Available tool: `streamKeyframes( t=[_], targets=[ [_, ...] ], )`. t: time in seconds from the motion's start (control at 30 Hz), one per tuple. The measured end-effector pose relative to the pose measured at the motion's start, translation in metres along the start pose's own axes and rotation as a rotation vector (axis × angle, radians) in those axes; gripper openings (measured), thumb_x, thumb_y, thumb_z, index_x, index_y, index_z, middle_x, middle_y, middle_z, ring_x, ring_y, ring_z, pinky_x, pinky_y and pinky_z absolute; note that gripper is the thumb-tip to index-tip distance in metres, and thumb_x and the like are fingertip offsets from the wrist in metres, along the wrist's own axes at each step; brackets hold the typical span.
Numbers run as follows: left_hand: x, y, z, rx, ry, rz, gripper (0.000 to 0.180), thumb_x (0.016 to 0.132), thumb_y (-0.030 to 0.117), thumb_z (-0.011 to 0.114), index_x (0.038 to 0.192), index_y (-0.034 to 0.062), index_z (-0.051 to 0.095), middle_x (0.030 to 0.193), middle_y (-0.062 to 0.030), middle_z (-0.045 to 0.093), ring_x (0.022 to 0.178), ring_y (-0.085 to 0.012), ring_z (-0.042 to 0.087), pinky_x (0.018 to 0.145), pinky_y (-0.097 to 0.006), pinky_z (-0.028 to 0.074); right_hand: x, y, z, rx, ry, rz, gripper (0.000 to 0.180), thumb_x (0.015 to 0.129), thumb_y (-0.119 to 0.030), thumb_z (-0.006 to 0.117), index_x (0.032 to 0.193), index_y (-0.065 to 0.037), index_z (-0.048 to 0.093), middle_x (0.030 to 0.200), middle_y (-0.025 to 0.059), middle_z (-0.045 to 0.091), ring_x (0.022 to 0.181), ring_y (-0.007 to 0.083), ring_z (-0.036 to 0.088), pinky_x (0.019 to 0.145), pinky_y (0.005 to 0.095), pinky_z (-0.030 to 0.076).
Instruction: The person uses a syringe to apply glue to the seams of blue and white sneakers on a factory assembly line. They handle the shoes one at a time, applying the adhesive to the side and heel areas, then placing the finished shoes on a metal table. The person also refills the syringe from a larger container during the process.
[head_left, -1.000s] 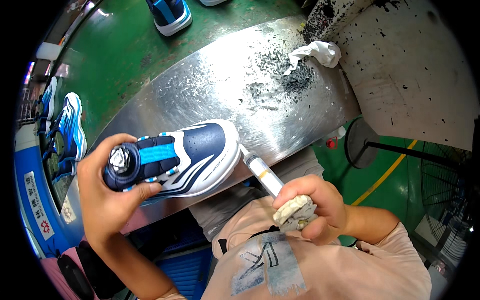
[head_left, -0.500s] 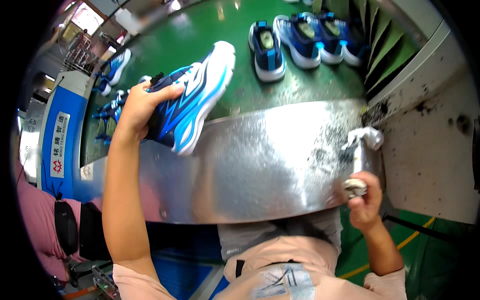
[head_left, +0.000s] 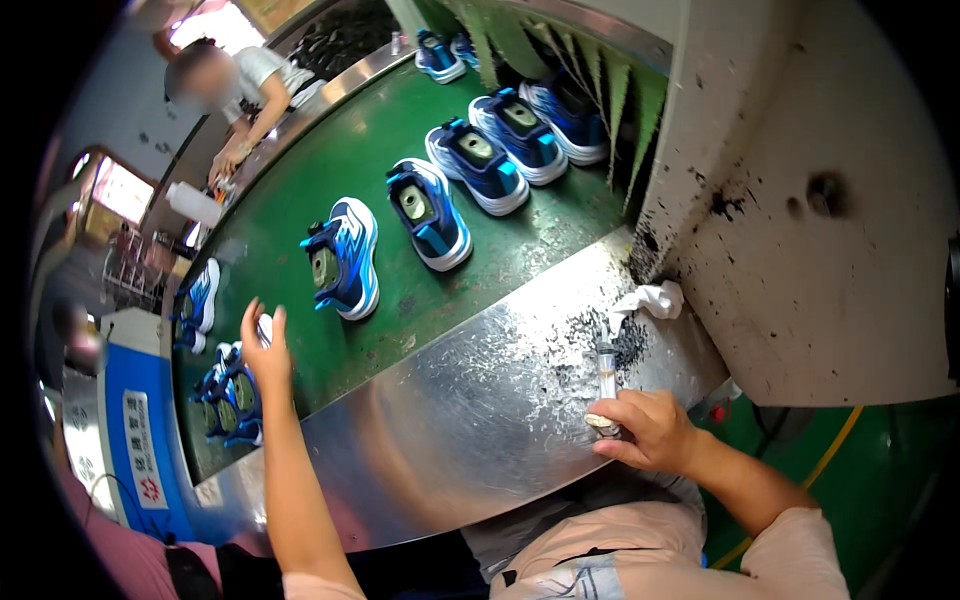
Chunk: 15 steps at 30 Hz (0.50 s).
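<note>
My left hand [head_left: 267, 352] reaches over the green belt with thumb and fingers apart. A bit of a white shoe [head_left: 265, 328] shows between them; I cannot tell whether they touch it. In my right hand [head_left: 650, 430] is a clear syringe [head_left: 607, 372], pointing away from me above the metal ledge, its whitish back end by my thumb. On the belt, a blue and white sports shoe [head_left: 352, 262] stands upright, its toe turned away. Another blue shoe [head_left: 430, 215] stands to its right, with several more beyond.
The scratched metal ledge [head_left: 450, 430] borders the green belt [head_left: 285, 235]. White crumpled tissue [head_left: 655, 298] lies by dark stains near the machine wall [head_left: 800, 280]. Green strip curtains [head_left: 645, 125] hang at the right. More shoes [head_left: 232, 400] sit at left. A co-worker [head_left: 255, 90] leans at the far side.
The shoe my left hand held now stands on the belt, released. That hand has moved to the left shoes. The view has swung left; my right hand still holds the syringe.
</note>
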<state>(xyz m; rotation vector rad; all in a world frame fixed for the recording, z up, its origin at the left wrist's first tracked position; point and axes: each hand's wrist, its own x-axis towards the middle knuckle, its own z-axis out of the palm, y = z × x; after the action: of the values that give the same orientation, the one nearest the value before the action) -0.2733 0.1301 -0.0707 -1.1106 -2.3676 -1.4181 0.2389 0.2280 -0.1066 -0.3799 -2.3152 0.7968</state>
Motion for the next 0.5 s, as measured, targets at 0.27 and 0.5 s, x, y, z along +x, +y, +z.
streamKeyframes(
  t=[0.27, 0.5],
  targets=[
    [-0.079, -0.094, -0.092, -0.334, 0.244, -0.505, 0.071, 0.07, 0.013, 0.084, 0.124, -0.0124, 0.047, 0.125, -0.0146, 0.054, 0.108, -0.0254, 0.056, 0.095, -0.035, 0.044, -0.002, 0.0, 0.005, 0.044, 0.023, 0.001, 0.04, 0.084, -0.032, 0.069, 0.112, -0.008, 0.056, 0.066, 0.005, 0.052, 0.053, 0.0225, 0.056, 0.047, 0.0334, 0.045],
    [-0.037, -0.061, -0.091, -0.043, 0.279, -0.402, 0.056, 0.063, 0.003, 0.08, 0.114, -0.0032, 0.058, 0.113, -0.0112, 0.064, 0.098, -0.0242, 0.062, 0.088, -0.033, 0.047, 0.002, -0.005, 0.006, 0.09, 0.026, 0.054, 0.038, 0.084, -0.026, 0.069, 0.111, -0.005, 0.054, 0.08, 0.01, 0.063, 0.061, 0.0242, 0.063, 0.055, 0.0326, 0.05]
  ],
)
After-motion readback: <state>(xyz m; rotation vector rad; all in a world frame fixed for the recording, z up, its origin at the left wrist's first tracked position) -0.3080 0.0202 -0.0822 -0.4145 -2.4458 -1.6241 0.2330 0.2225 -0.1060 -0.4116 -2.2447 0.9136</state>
